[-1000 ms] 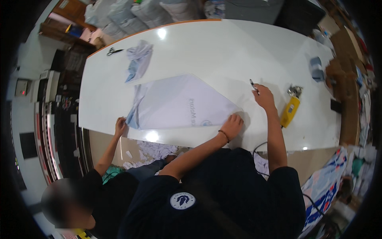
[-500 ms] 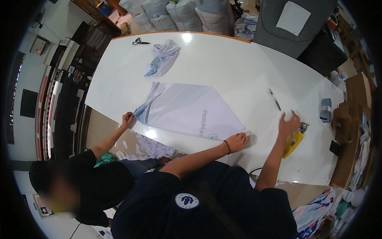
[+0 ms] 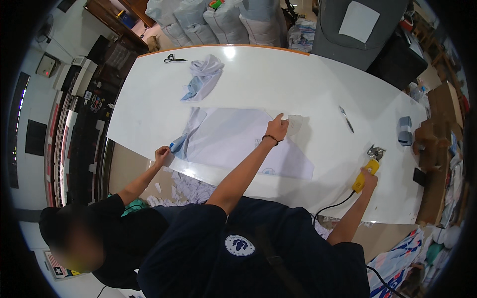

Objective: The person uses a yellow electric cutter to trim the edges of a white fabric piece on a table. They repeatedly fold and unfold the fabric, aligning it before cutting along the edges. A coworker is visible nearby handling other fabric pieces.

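Note:
My right hand [image 3: 370,183] wraps round the yellow body of an electric fabric cutter [image 3: 366,175]; its metal blade head points away from me and a black cord trails from its rear. My left hand [image 3: 277,129], a beaded bracelet at the wrist, is closed over the far right edge of a flat white fabric panel [image 3: 233,136]. A small, slightly blurred white fabric scrap [image 3: 295,124] sticks out from its fingers, casting a shadow on the table. At the panel's left end, where light-blue cloth is folded over, a co-worker's hand [image 3: 162,155] pinches the corner.
On the white table [image 3: 149,99] lie black scissors [image 3: 175,58], a crumpled white and blue cloth [image 3: 202,77], a pen [image 3: 346,119], a folded blue-grey bundle [image 3: 405,131] and a dark phone-like object [image 3: 420,176]. Stuffed sacks [image 3: 226,25] stand behind. Fabric scraps [image 3: 191,186] litter the floor.
My left hand has moved from the panel's near right corner to its far right edge, where a white scrap now shows. My right hand has come nearer me and taken hold of the cutter.

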{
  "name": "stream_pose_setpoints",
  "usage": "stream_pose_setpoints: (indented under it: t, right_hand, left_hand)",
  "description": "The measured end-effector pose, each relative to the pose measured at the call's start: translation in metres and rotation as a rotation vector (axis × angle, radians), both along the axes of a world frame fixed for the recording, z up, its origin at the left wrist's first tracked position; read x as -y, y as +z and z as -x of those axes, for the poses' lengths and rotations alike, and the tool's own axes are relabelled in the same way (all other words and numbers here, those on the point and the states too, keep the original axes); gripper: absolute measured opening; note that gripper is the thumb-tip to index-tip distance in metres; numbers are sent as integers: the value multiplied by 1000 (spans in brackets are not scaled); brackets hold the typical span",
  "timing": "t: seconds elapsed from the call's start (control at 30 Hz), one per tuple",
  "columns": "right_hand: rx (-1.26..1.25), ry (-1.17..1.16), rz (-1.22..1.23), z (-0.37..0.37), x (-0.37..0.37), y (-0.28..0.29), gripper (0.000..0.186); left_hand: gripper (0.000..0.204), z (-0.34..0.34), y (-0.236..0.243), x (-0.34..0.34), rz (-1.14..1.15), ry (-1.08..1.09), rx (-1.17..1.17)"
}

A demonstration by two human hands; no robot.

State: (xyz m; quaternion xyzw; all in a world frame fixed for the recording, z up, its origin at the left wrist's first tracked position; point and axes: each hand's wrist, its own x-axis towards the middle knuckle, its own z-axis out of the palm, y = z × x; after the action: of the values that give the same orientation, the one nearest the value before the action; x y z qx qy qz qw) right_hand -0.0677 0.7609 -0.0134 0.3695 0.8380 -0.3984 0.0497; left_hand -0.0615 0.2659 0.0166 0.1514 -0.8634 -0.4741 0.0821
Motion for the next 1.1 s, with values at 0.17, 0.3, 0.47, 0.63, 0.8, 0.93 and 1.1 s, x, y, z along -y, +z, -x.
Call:
stream_pose_setpoints:
  t: [0.17, 0.3, 0.47, 0.63, 0.8, 0.93, 1.1]
  right_hand:
    - [-38, -6, 46, -36, 0, 6, 46]
    - [-147, -94, 816, -87, 19, 16, 29]
    - [-190, -95, 539, -185, 73, 32, 40]
    - [-337, -115, 556, -266, 125, 39, 47]
    - [6, 96, 50, -286, 193, 95, 62]
    - [50, 54, 69, -315, 233, 81, 65]
    - [-21, 245, 64, -314, 265, 89, 73]
  left_hand:
    - [58, -11, -4, 35, -232, -8, 186]
    - [70, -35, -31, 144, -1002, 118, 455]
    - [67, -18, 6, 254, -712, 571, 181]
    - [50, -25, 44, 255, -562, 86, 233]
    - [39, -87, 20, 203, -537, -176, 493]
    - [38, -93, -1, 172, -469, -312, 544]
    - [38, -89, -6, 161, -495, -371, 519]
